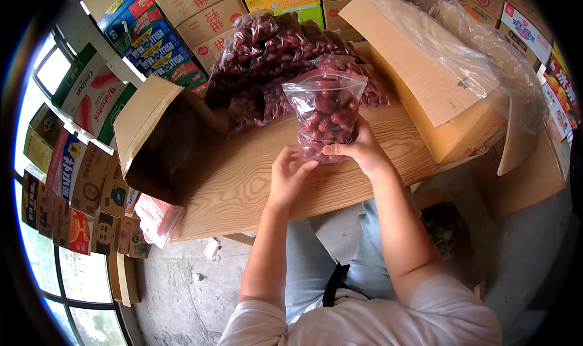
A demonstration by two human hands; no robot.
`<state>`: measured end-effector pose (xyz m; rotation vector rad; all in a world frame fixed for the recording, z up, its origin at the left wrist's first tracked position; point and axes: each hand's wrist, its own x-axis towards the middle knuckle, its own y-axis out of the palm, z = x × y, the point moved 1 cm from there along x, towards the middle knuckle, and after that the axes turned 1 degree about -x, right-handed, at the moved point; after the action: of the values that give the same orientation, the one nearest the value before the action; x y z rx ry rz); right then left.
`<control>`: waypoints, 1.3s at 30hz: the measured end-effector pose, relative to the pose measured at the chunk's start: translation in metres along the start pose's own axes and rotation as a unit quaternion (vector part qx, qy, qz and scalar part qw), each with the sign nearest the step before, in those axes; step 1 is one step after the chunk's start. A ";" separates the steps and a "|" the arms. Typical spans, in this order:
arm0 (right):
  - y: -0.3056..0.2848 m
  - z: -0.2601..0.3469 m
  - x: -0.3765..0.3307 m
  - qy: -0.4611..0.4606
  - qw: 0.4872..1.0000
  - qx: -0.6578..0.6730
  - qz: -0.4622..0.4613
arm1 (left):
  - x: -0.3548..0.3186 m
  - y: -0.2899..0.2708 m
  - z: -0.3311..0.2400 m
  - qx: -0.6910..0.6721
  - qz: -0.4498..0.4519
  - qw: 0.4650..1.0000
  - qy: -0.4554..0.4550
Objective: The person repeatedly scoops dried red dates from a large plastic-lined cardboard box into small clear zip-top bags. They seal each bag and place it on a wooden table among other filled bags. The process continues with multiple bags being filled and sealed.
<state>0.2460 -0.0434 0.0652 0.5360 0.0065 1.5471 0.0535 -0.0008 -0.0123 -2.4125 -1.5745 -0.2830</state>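
A clear zip bag of red dates point(327, 116) stands upright over the wooden table, its red-edged top looking flat and closed. My left hand point(290, 174) is closed on the lower left of the bag, the thumb at its bottom edge. On the lower right, my right hand point(359, 150) grips the bag with the thumb across its front. The fingers behind the bag are hidden. Just beyond it, a heap of filled bags of dates point(267, 57) is piled at the table's far side.
An open cardboard box point(149, 124) lies at the table's left, near a stack of flat plastic bags point(159, 219) on the edge. A large open carton point(419, 60) with a plastic liner point(464, 48) takes up the right. Stacked cartons point(203, 18) line the back.
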 end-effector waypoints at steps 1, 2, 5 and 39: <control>-0.001 0.000 0.000 -0.005 1.000 0.000 -0.003 | 0.000 0.006 -0.014 -0.054 -0.012 0.998 0.011; -0.002 -0.002 0.000 0.001 1.000 -0.012 0.003 | -0.002 0.016 -0.030 -0.107 -0.024 0.994 0.022; -0.002 -0.008 -0.001 0.013 0.999 -0.041 0.025 | -0.004 0.021 -0.041 -0.173 0.011 0.985 0.024; 0.004 -0.016 -0.004 0.078 0.988 -0.107 0.077 | -0.006 0.011 -0.036 -0.156 -0.042 0.987 0.012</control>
<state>0.2372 -0.0426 0.0513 0.2483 -0.0821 1.7141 0.0601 -0.0217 0.0189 -2.5576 -1.7370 -0.6152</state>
